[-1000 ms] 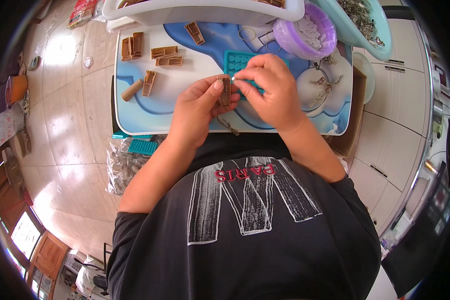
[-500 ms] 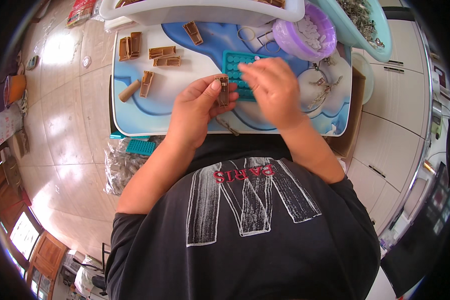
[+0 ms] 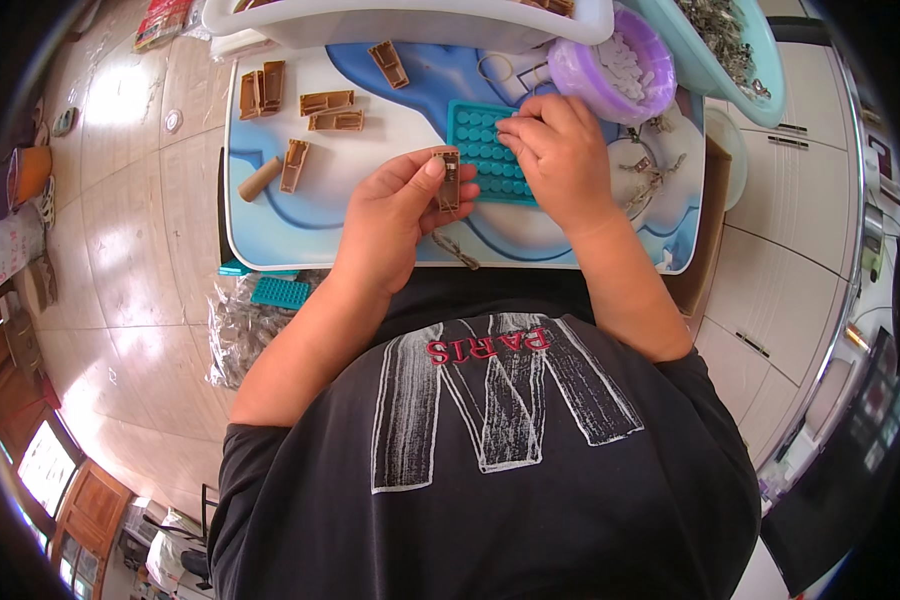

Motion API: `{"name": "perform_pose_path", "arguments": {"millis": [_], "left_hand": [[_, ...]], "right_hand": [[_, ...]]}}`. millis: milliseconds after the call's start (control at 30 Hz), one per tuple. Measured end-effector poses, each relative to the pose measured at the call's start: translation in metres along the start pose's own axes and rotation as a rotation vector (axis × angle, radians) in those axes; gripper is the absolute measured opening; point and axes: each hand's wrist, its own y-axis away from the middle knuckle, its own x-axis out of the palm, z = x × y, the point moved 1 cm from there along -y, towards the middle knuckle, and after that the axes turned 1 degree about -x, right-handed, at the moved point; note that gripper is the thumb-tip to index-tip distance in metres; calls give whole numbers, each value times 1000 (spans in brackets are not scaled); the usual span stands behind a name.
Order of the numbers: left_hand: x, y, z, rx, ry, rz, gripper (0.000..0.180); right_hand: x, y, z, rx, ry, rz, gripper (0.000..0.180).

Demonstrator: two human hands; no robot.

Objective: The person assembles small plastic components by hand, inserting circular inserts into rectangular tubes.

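My left hand (image 3: pixel 395 215) pinches a small brown plastic housing (image 3: pixel 447 180) upright over the white and blue work board (image 3: pixel 270 225). My right hand (image 3: pixel 560 160) rests with fingertips on a teal tray (image 3: pixel 475 135) of round cells, just right of the housing; whether it holds a small part is hidden by the fingers. Several more brown housings (image 3: pixel 330 110) lie on the board to the upper left, next to a brown cylinder (image 3: pixel 260 178).
A purple bowl (image 3: pixel 610 70) of white pieces and a pale green basin (image 3: pixel 730 45) of metal clips sit at the upper right. A white tub (image 3: pixel 400 20) stands behind the board. Loose metal springs (image 3: pixel 645 175) lie right of my hand. A clear bag (image 3: pixel 240 330) lies on the tiled floor.
My right hand has moved away from the housing up to the teal tray. My left hand keeps the housing and has tilted it upright.
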Motion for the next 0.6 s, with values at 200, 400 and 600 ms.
{"name": "perform_pose_path", "arguments": {"millis": [200, 400, 600], "left_hand": [[-3, -1, 1, -6, 9, 14, 29], [-5, -3, 3, -1, -17, 22, 30], [-4, -3, 4, 4, 11, 31, 29]], "right_hand": [[-7, -6, 26, 34, -258, -51, 13], [-1, -6, 38, -37, -282, -78, 14], [0, -2, 36, -87, -300, -53, 10]]}}
